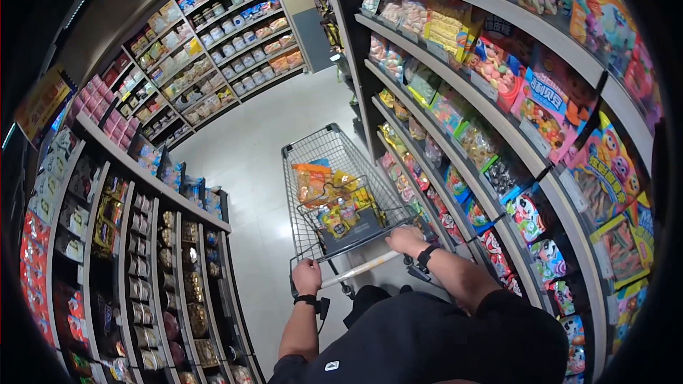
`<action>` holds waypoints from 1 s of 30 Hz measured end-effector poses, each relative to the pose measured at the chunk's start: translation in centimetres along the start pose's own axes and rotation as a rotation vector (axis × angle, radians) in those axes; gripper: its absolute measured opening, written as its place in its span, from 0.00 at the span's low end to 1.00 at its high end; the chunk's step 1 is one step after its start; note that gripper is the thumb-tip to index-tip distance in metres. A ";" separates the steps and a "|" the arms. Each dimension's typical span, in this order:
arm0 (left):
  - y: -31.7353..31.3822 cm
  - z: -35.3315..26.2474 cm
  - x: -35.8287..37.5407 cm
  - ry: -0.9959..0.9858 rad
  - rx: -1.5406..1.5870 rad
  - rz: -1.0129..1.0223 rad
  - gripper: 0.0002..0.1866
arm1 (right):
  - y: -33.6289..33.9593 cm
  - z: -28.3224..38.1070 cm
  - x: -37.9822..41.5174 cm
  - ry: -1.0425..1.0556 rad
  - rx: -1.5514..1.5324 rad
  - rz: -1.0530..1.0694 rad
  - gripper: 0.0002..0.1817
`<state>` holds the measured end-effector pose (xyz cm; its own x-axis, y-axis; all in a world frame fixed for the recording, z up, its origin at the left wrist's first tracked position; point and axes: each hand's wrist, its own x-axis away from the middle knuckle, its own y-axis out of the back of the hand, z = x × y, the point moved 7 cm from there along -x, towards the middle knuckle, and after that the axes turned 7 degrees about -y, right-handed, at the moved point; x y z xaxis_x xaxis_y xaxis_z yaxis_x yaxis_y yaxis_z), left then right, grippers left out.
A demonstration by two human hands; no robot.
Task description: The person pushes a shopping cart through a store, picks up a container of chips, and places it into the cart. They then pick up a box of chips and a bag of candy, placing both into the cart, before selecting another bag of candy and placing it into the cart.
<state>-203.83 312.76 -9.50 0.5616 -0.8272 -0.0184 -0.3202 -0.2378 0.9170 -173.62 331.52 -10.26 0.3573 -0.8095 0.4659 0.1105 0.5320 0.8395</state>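
Observation:
Ahead of me stands a wire shopping cart with a pale push bar. My left hand is closed around the left end of the bar, and a dark band with a small black box sits at its wrist. Toward the bar's right end my right hand is closed as well, with a black watch on the wrist. Inside the basket lie an orange bag and several yellow packets. A dark grey panel is at the basket's near end.
Tall shelves of candy bags rise close along the right side. Lower shelves with jars and packets line the left. Beyond the pale tiled floor, a wall shelf holds jars and bags.

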 end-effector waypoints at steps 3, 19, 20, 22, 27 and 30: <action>-0.1 0.2 -3.0 0.027 0.006 0.018 0.12 | 1.2 1.3 -2.7 0.001 -0.005 0.007 0.27; -1.6 1.5 -17.7 -0.153 0.074 0.037 0.14 | 4.2 5.2 -15.9 -0.087 0.051 0.022 0.22; -1.7 1.6 -18.4 -0.144 0.078 0.054 0.14 | 4.4 5.6 -16.6 -0.104 0.047 0.053 0.21; -2.1 2.3 -19.8 -0.192 0.082 0.042 0.14 | 4.4 6.4 -17.7 -0.138 0.040 0.077 0.21; -2.5 2.6 -23.5 -0.205 0.060 0.094 0.16 | 6.4 7.6 -19.1 -0.086 0.025 -0.035 0.25; -2.3 3.3 -25.1 -0.205 0.052 0.093 0.16 | 6.8 8.7 -19.6 -0.052 -0.038 -0.094 0.21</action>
<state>-219.73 332.37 -12.50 0.3630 -0.9316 -0.0202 -0.4054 -0.1774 0.8968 -187.91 348.85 -11.22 0.2948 -0.8678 0.4001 0.1767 0.4609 0.8697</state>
